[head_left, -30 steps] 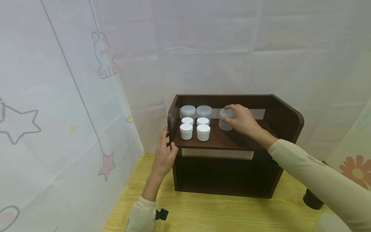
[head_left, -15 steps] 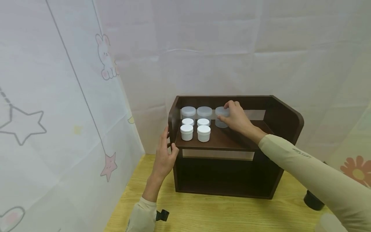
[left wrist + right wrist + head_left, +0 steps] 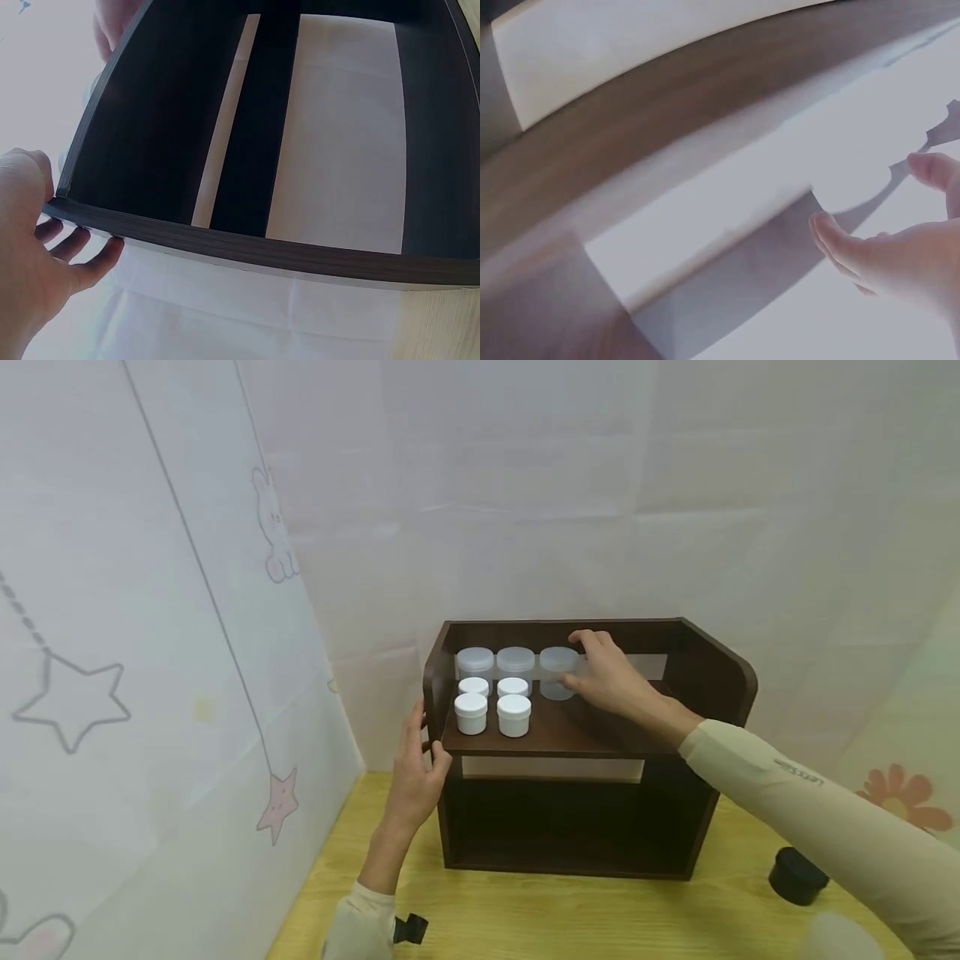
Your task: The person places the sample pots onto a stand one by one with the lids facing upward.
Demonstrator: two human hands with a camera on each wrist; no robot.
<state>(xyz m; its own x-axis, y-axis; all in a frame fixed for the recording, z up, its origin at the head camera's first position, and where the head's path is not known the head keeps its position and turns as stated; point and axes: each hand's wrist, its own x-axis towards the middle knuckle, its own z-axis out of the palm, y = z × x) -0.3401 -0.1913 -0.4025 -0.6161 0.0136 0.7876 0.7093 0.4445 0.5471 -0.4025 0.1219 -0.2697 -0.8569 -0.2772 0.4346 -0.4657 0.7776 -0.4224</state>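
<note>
A dark brown two-tier shelf (image 3: 555, 743) stands on the table. My left hand (image 3: 412, 785) holds the edge of its left side panel, thumb at the front and fingers along the outside. On the upper tier, several small white lidded jars (image 3: 513, 716) stand in two rows at the left. Behind them are two translucent lidded jars (image 3: 515, 662). A third translucent jar (image 3: 557, 675) stands upright to their right. My right hand (image 3: 615, 681) is beside it, thumb and fingers spread apart around its right side. In the right wrist view the jars are washed out by glare.
The yellow wood-grain table (image 3: 570, 918) runs in front of the shelf. A black round object (image 3: 797, 877) lies at the right, near a blurred whitish thing (image 3: 840, 937) under the right sleeve. Printed sheets (image 3: 525, 485) hang behind and at the left.
The third translucent jar has moved left in my right hand, to beside the other two. My right hand's fingers have loosened from it. My left hand keeps its place on the side panel.
</note>
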